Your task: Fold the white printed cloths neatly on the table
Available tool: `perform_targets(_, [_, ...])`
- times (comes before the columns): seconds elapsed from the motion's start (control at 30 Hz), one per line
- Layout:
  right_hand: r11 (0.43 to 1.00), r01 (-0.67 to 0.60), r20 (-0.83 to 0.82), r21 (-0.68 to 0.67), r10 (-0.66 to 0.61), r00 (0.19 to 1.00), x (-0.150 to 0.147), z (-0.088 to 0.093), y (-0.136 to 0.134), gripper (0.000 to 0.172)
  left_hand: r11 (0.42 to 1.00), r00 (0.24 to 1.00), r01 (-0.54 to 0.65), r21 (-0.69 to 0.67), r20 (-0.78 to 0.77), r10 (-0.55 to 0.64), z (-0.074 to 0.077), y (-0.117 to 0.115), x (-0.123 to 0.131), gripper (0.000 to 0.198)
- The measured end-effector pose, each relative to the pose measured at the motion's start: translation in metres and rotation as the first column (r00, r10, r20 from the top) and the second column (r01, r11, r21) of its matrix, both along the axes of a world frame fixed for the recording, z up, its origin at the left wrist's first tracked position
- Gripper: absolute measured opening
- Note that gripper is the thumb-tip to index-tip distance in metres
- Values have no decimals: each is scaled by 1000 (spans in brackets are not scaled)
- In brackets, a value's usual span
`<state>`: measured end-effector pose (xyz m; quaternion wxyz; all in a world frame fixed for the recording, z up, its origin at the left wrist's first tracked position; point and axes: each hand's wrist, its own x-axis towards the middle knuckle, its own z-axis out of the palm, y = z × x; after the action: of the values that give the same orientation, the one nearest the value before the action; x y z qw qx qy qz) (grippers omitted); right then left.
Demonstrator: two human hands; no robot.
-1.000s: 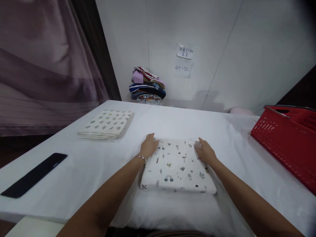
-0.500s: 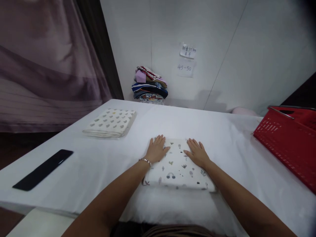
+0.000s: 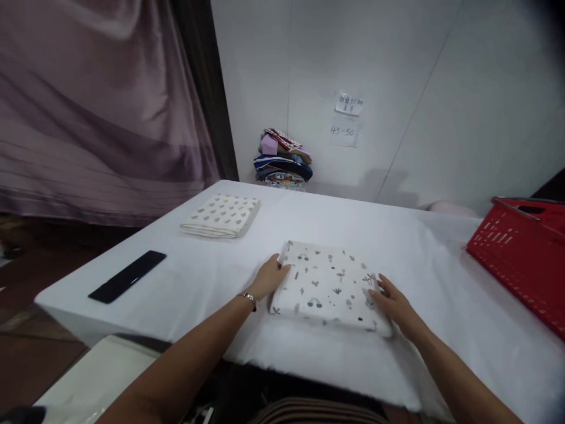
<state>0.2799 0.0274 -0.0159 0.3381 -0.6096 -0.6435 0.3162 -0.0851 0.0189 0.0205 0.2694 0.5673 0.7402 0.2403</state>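
A folded white cloth (image 3: pixel 326 285) printed with small plants, rainbows and a flamingo lies on the table in front of me. My left hand (image 3: pixel 268 277), with a bracelet at the wrist, grips its left side, thumb on top and the other fingers along the edge, partly hidden. On the right edge, my right hand (image 3: pixel 394 300) holds the cloth with its thumb over the top and its fingers curved at the side. Farther left sits a second folded cloth (image 3: pixel 222 216), cream with rows of grey motifs, apart from both hands.
The table (image 3: pixel 212 282) has a white cover. A flat black strip (image 3: pixel 129 277) lies near its left edge. At the right stands a red plastic basket (image 3: pixel 521 253) with a metal handle. Behind the far edge rises a stack of folded fabrics (image 3: pixel 283 159) against the wall.
Both hands have slid from lying flat on top of the printed cloth out to its left and right sides. My view has shifted, so the surroundings sit farther right.
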Motion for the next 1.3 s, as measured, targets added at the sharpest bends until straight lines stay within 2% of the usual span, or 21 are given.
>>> perform_targets(0.07, [1000, 17, -4, 5, -17, 1000, -1, 1, -6, 65, 999, 1000, -5, -46, 22, 6, 3, -3, 0, 56])
perform_targets(0.13, [999, -8, 2, 36, 8, 1000, -1, 4, -1, 64, 998, 999, -31, -48, 41, 33, 7, -4, 6, 52])
perform_targets(0.23, [996, -21, 4, 86, 21, 1000, 14, 11, 29, 65, 996, 977, -34, -84, 205, 51, 10, -6, 24, 46])
perform_targets(0.3, [989, 38, 55, 143, -47, 997, 35, 17, 58, 65, 990, 927, 30, -138, 373, 24, 7, -9, 41, 48])
perform_targets(0.4, [949, 62, 182, 309, -123, 976, 61, 28, 92, 46, 987, 877, 99, -130, 480, -25, -3, -16, 59, 61])
perform_targets(0.47, [919, 11, 267, 395, -126, 955, 60, 34, 96, 37, 991, 868, 90, -99, 496, -29, -10, -18, 62, 64])
perform_targets(0.53, [903, -81, 317, 422, -63, 946, 40, 37, 84, 37, 993, 849, 75, -91, 528, -16, -15, -18, 60, 59])
perform_targets(0.6, [901, -162, 326, 402, 24, 945, 7, 39, 59, 38, 996, 848, 56, -75, 530, -8, -17, -14, 56, 50])
perform_targets(0.67, [908, -266, 298, 322, 169, 939, -31, 41, 29, 36, 999, 878, 32, -23, 479, -17, -16, -9, 53, 40])
perform_targets(0.73, [875, -395, 296, 280, 313, 903, -64, 44, 1, 31, 999, 918, 15, 48, 396, -33, -15, -2, 53, 31])
perform_targets(0.8, [847, -453, 326, 277, 361, 874, -87, 47, -21, 28, 993, 948, 13, 118, 314, -49, -15, 5, 56, 26])
perform_targets(0.9, [830, -475, 426, 294, 331, 842, -104, 49, -39, 30, 978, 974, 25, 207, 217, -71, -15, 11, 62, 20])
perform_targets(1.1, [829, -481, 658, 286, 195, 727, -109, 39, -61, 41, 936, 977, 119, 332, 130, -171, -22, 11, 67, 16])
perform_targets(1.2, [834, -460, 674, 304, 153, 723, -108, 32, -68, 41, 920, 972, 160, 358, 103, -209, -24, 7, 64, 13])
perform_targets(1.3, [830, -441, 645, 341, 135, 752, -106, 29, -69, 38, 893, 956, 256, 370, 39, -291, -22, 0, 62, 11])
